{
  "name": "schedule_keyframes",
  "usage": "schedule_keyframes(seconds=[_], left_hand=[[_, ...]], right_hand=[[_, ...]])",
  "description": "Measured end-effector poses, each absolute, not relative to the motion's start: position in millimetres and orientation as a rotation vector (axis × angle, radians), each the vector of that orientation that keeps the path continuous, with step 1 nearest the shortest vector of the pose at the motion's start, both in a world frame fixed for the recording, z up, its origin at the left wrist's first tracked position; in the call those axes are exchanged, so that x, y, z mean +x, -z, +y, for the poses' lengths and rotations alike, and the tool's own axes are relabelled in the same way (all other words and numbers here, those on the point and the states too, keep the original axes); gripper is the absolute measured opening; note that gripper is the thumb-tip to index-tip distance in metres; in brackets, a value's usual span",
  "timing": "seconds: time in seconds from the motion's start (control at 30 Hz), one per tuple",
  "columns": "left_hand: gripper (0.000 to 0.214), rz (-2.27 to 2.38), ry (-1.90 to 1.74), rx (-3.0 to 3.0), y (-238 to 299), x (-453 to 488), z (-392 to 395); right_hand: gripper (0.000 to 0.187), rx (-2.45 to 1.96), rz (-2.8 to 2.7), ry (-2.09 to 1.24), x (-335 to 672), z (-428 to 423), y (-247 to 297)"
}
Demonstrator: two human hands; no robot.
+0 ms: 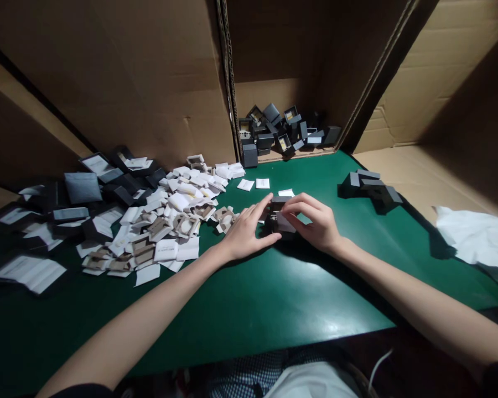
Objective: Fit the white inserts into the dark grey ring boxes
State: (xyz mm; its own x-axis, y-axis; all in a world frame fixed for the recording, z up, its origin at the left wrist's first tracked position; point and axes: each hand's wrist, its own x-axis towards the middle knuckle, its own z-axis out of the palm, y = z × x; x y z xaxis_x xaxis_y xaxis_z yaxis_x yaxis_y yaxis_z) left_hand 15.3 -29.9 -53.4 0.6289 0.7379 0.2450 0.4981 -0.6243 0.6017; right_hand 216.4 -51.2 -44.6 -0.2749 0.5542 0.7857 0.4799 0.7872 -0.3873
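A small dark box (275, 224) stands open on the green table in front of me, with a white card (285, 224) at it. My left hand (249, 229) steadies the box from its left side, thumb along the near edge and fingers at the far edge. From the right, my right hand (313, 220) bends over the box, thumb and fingertips pinched at the card. The fingers partly hide the inside of the box. Just behind the box lies a white slip (286, 193).
White paper inserts (178, 202) pile up on the left, beside dark boxes (83, 188). More boxes (269, 132) fill a cardboard compartment at the back. Several dark boxes (369, 185) and white crumpled material (477, 237) lie on the right.
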Motion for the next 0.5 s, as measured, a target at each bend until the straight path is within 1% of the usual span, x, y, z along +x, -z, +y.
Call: schedule_keyframes(seconds=[0.13,0.23,0.43,0.5], left_hand=[[0.082,0.95,-0.686,2.357,54.5,15.3,-29.2],[0.083,0.939,-0.695,2.365,55.6,15.4,-28.2],[0.083,0.946,-0.697,2.366,56.3,15.2,-28.3],[0.083,0.951,-0.694,2.363,55.8,15.1,-28.8]], right_hand=[[0.013,-0.799,-1.93,-0.06,216.1,-52.5,44.5],[0.016,-0.766,-2.003,-0.04,216.5,-53.4,45.8],[0.019,-0.795,-2.098,0.246,222.5,-48.2,48.8],[0.018,-0.81,-2.055,0.187,223.6,-47.4,48.2]])
